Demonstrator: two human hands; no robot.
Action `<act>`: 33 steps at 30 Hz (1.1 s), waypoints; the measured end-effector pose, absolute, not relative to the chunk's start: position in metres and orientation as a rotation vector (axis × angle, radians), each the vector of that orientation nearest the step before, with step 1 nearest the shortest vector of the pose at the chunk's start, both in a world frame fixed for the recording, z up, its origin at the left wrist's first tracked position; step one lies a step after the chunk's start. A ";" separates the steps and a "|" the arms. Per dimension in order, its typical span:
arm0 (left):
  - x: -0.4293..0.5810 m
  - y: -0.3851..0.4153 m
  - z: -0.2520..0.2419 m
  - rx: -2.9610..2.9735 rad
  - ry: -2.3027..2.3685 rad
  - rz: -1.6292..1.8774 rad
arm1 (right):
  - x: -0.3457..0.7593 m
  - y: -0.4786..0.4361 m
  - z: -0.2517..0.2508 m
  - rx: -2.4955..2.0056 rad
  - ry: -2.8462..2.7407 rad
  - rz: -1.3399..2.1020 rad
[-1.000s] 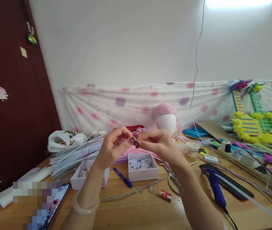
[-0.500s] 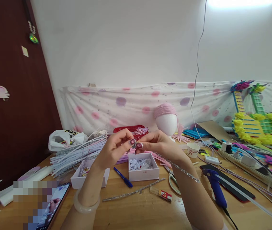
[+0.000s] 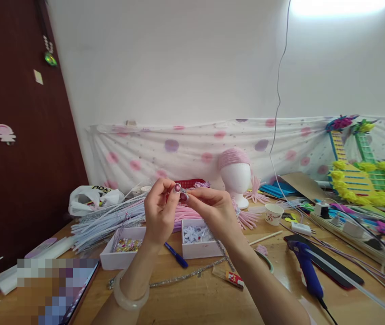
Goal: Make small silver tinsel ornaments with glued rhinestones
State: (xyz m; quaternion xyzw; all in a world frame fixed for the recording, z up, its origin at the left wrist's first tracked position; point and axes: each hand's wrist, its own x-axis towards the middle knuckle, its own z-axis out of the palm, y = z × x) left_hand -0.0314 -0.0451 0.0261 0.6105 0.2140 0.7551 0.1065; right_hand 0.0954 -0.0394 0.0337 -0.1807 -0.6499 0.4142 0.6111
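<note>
My left hand (image 3: 159, 210) and my right hand (image 3: 217, 211) meet fingertip to fingertip above the table, each closed in a pinch. Between them is the end of a silver tinsel pipe cleaner (image 3: 220, 247), whose free length hangs down beside my right wrist. The bit right at the fingertips is small and mostly covered. Below lies another silver pipe cleaner (image 3: 187, 274) across the wood. Under my hands stands a white box (image 3: 201, 250) with pale flower shapes inside. A second white box (image 3: 116, 262) with gold and coloured gems sits by my left forearm.
A blue pen (image 3: 176, 255) and a lighter (image 3: 231, 277) lie in front. Bundled pipe cleaners (image 3: 111, 221) spread at left, near a phone (image 3: 80, 293). Behind stand a foam head (image 3: 236, 178) and a red basket (image 3: 192, 182). At right are a paper cup (image 3: 274, 214) and a blue glue gun (image 3: 307, 271).
Both hands have shifted slightly left and up. The pipe cleaner's free length has swung from pointing out to the right to hanging steeply down. The left box's gems are now uncovered.
</note>
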 end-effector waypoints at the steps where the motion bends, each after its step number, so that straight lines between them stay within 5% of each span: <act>1: -0.029 -0.045 0.024 1.766 0.619 2.257 | 0.094 -0.040 0.032 -0.414 -1.479 0.953; 15: -0.004 -0.044 0.014 1.312 0.367 2.128 | 0.086 -0.036 0.029 -0.287 -1.246 1.064; 28: -0.053 -0.048 0.034 2.144 0.603 1.346 | 0.135 -0.020 0.048 -0.457 -1.685 1.358; 33: -0.049 -0.048 0.032 2.070 0.574 1.482 | 0.133 -0.014 0.046 -0.379 -1.727 1.386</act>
